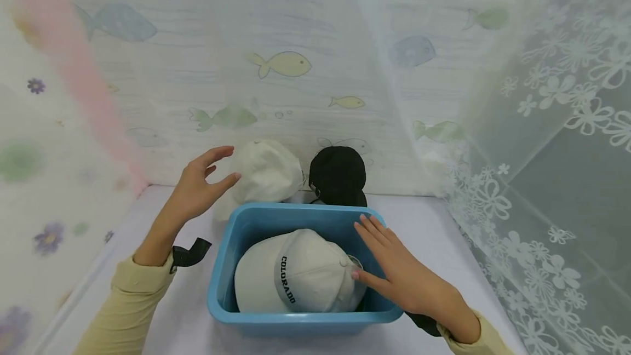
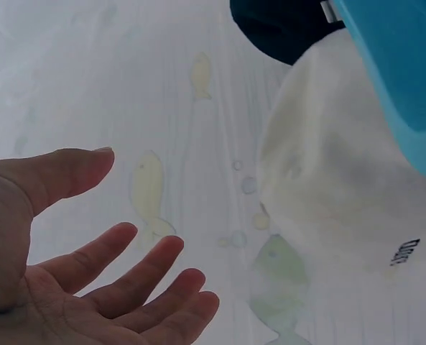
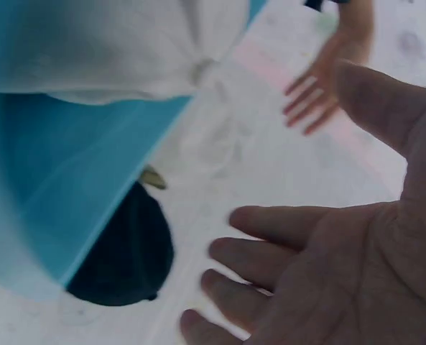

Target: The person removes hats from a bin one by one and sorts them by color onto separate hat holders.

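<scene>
the head view shows three caps: a white cap (image 1: pixel 296 281) in the blue bin (image 1: pixel 246 223) at the table's near edge, another white cap (image 1: pixel 266 171) and a black cap (image 1: pixel 338 175) behind it by the back edge. the left hand (image 1: pixel 199 188) hangs spread just beside the rear white cap, apparently not touching; the left wrist view shows print on it. the right hand (image 1: pixel 399 273), fingers straight, lies over the bin's right rim, thumb at the binned cap.

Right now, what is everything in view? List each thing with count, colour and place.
bin: 1, blue, middle of the table.
lettered cap: 1, off-white with COLORADO lettering, inside the bin.
white cap: 1, white, behind the bin by the wall, left.
black cap: 1, black, behind the bin, right of the white cap.
table: 1, white, under everything.
backdrop: 1, pale with fish print, behind the caps.
curtain: 1, sheer with flower pattern, right side.
left hand: open, beside the white cap.
right hand: open, over the bin's right rim, thumb at the lettered cap.
</scene>
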A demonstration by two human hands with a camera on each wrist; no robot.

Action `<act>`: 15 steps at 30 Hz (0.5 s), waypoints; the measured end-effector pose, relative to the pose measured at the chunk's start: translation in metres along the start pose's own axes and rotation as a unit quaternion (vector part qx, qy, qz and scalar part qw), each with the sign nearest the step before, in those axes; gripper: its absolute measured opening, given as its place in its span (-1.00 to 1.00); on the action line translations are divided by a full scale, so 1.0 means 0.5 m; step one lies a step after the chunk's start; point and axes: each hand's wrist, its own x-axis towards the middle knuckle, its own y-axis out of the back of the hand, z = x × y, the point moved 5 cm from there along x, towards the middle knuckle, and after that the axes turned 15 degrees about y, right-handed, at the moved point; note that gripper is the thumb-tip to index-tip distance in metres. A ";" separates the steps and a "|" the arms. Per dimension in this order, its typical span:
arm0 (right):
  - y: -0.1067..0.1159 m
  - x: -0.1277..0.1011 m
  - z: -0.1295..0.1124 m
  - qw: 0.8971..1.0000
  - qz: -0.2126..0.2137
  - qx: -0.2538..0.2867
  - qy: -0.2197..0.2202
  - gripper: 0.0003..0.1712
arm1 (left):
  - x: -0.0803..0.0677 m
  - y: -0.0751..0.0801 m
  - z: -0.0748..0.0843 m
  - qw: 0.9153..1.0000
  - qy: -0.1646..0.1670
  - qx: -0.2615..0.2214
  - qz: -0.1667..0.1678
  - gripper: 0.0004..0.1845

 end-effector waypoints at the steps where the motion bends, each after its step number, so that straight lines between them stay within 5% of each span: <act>1: -0.004 -0.008 0.004 1.000 0.002 0.003 -0.004 0.01 | -0.003 -0.004 0.011 1.000 -0.007 -0.001 -0.004 -0.36; 7: -0.038 -0.047 0.023 1.000 0.016 -0.008 -0.003 0.00 | -0.029 -0.041 0.063 0.998 -0.037 -0.005 -0.048 -0.41; 15: -0.081 -0.080 0.049 0.992 0.068 -0.079 0.066 -0.01 | -0.059 -0.109 0.110 0.989 -0.082 0.018 -0.125 -0.39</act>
